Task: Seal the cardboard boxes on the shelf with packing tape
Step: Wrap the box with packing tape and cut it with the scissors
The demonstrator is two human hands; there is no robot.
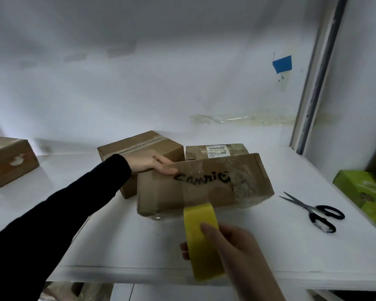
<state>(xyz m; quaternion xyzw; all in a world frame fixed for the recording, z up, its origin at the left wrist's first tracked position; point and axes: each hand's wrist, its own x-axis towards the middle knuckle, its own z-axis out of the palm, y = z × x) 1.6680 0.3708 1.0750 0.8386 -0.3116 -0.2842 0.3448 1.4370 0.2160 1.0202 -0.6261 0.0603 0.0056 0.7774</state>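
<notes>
A cardboard box (243, 183) with black handwriting sits tilted on the white shelf (139, 242), near its middle. My left hand (152, 164) grips the box's upper left edge, thumb on the front face. My right hand (232, 246) holds a yellow roll of packing tape (201, 237) just below the box's front edge. A clear strip of tape (197, 194) runs from the roll up over the box face. Behind stand two more cardboard boxes, a taped one (139, 146) and a labelled one (215, 151).
Black-handled scissors (315, 210) lie open on the shelf to the right of the box. Green cartons (365, 192) stand at the right edge. Another cardboard box (9, 159) rests at the far left. A metal upright (319, 72) rises at the back right.
</notes>
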